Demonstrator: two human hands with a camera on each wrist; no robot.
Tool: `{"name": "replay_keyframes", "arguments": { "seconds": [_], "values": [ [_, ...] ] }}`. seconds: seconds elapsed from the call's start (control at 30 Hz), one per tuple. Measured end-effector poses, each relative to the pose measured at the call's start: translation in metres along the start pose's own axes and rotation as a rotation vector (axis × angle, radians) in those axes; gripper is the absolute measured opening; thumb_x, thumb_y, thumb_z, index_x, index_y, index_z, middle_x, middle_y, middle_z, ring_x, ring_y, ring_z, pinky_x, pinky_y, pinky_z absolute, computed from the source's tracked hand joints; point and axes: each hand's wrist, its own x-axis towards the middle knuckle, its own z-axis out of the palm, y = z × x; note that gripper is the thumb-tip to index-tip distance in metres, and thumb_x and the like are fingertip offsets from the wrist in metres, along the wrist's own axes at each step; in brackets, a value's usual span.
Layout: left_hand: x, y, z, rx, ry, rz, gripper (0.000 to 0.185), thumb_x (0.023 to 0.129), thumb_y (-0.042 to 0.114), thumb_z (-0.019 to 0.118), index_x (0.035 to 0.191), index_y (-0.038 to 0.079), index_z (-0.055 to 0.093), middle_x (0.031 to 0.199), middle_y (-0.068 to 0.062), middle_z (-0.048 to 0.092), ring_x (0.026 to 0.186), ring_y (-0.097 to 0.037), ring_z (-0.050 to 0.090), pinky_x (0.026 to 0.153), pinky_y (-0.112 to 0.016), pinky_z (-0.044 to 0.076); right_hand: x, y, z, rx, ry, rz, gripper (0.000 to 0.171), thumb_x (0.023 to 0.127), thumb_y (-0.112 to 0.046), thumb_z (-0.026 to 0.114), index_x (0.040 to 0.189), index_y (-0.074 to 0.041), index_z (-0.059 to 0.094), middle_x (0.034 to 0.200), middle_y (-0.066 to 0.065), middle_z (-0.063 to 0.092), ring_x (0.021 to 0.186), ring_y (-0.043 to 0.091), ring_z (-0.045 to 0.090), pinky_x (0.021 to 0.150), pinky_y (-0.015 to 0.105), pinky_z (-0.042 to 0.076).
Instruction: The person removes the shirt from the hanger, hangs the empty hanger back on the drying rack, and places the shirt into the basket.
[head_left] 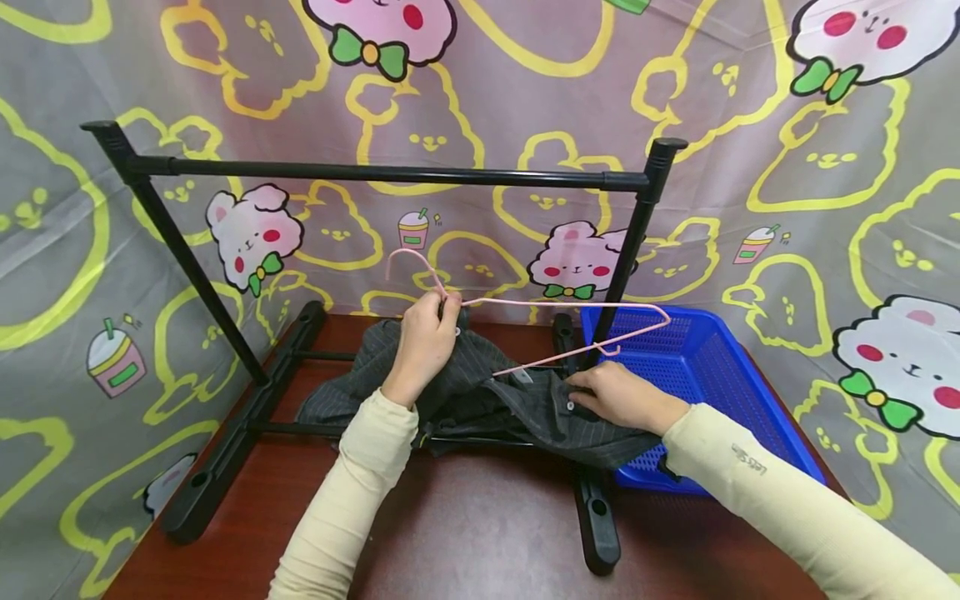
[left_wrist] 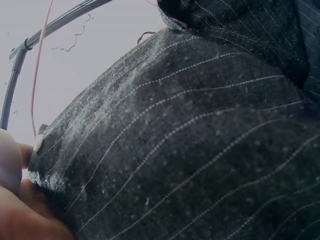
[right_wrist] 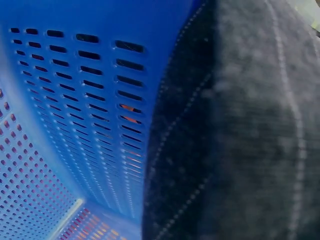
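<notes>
A dark grey pinstriped garment with small buttons lies bunched over the lower bars of a black rack. My left hand pinches a pink hanger at the base of its hook, together with the garment's edge. The hanger's right end sticks out bare above the cloth; its left part is hidden by fabric. With thumb and fingers my right hand holds the garment's edge by a button, below the hanger's right end. Striped cloth fills most of the left wrist view. In the right wrist view, cloth covers the right side.
The black rack stands on a reddish-brown table, its top bar behind my hands and its feet reaching forward. A blue perforated basket sits at the right, partly under my right forearm. A cartoon-printed curtain closes off the back.
</notes>
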Motion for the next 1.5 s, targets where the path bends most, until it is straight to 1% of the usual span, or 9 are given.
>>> {"name": "replay_keyframes", "arguments": {
  "seconds": [0.23,0.37,0.53,0.8,0.97,1.1,1.2,1.33,1.5],
  "values": [
    [-0.001,-0.002,0.001,-0.003,-0.023,-0.007,0.032,0.1,0.025,0.047,0.076,0.005,0.053,0.07,-0.007,0.05,0.063,-0.024,0.05,0.057,-0.036,0.038,-0.004,-0.013,-0.015,-0.026,0.006,0.077,0.028,0.091,-0.019,0.064,0.113,-0.003,0.066,0.1,0.006,0.069,0.084,0.013,0.064,0.076,0.038,0.051],
    [-0.001,-0.003,0.0,-0.015,-0.023,-0.006,0.032,0.1,0.026,0.048,0.076,0.005,0.053,0.069,-0.007,0.049,0.061,-0.024,0.049,0.056,-0.035,0.037,-0.009,-0.023,-0.029,-0.026,0.038,0.068,0.023,0.09,-0.019,0.064,0.108,-0.005,0.068,0.103,0.005,0.068,0.091,0.018,0.064,0.081,0.04,0.051],
    [0.0,-0.003,-0.001,-0.007,-0.02,0.006,0.031,0.099,0.025,0.049,0.076,0.005,0.053,0.07,-0.007,0.049,0.062,-0.024,0.049,0.057,-0.035,0.037,-0.013,-0.032,-0.041,-0.034,0.063,0.019,0.018,0.091,-0.017,0.063,0.105,-0.007,0.07,0.097,-0.001,0.068,0.086,0.012,0.064,0.077,0.036,0.051],
    [-0.003,-0.003,0.004,-0.005,-0.052,0.008,0.029,0.099,0.026,0.049,0.078,0.007,0.052,0.07,-0.005,0.047,0.063,-0.023,0.048,0.058,-0.035,0.037,-0.015,-0.032,-0.055,-0.091,0.279,-0.072,0.008,0.083,-0.008,0.07,0.091,-0.01,0.071,0.085,-0.004,0.067,0.073,0.006,0.058,0.066,0.031,0.049],
    [-0.003,-0.003,0.006,0.009,-0.05,0.042,0.029,0.099,0.025,0.05,0.077,0.006,0.051,0.072,-0.006,0.048,0.065,-0.024,0.049,0.06,-0.037,0.039,-0.015,-0.028,-0.06,-0.118,0.4,-0.071,0.008,0.08,-0.005,0.072,0.087,-0.01,0.07,0.082,-0.003,0.064,0.074,0.01,0.055,0.066,0.035,0.048],
    [-0.004,-0.004,0.008,0.019,-0.054,0.061,0.028,0.099,0.024,0.05,0.077,0.006,0.051,0.071,-0.005,0.048,0.064,-0.023,0.048,0.061,-0.036,0.039,-0.015,-0.025,-0.06,-0.104,0.509,-0.052,0.013,0.077,0.0,0.074,0.087,-0.009,0.07,0.083,-0.001,0.061,0.075,0.012,0.054,0.061,0.032,0.048],
    [-0.005,-0.004,0.008,0.02,-0.076,0.063,0.028,0.098,0.025,0.051,0.077,0.007,0.052,0.071,-0.005,0.047,0.064,-0.022,0.048,0.061,-0.035,0.039,-0.013,-0.022,-0.06,-0.102,0.567,-0.057,0.017,0.075,0.003,0.074,0.088,-0.007,0.07,0.085,0.001,0.06,0.082,0.017,0.054,0.067,0.036,0.046],
    [-0.006,-0.002,0.009,0.02,-0.111,0.058,0.025,0.098,0.027,0.052,0.082,0.008,0.056,0.076,-0.005,0.053,0.069,-0.021,0.053,0.064,-0.035,0.042,-0.012,-0.018,-0.059,-0.103,0.536,-0.023,0.022,0.076,0.0,0.074,0.097,-0.004,0.069,0.096,0.008,0.059,0.095,0.026,0.052,0.079,0.043,0.043],
    [-0.006,0.002,0.012,0.033,-0.123,0.063,0.023,0.097,0.027,0.053,0.087,0.008,0.06,0.08,-0.004,0.057,0.073,-0.02,0.056,0.065,-0.036,0.044,-0.013,-0.016,-0.056,-0.089,0.37,0.121,0.026,0.085,-0.013,0.07,0.11,-0.006,0.065,0.105,0.01,0.058,0.1,0.027,0.055,0.083,0.048,0.046]
  ]
}}
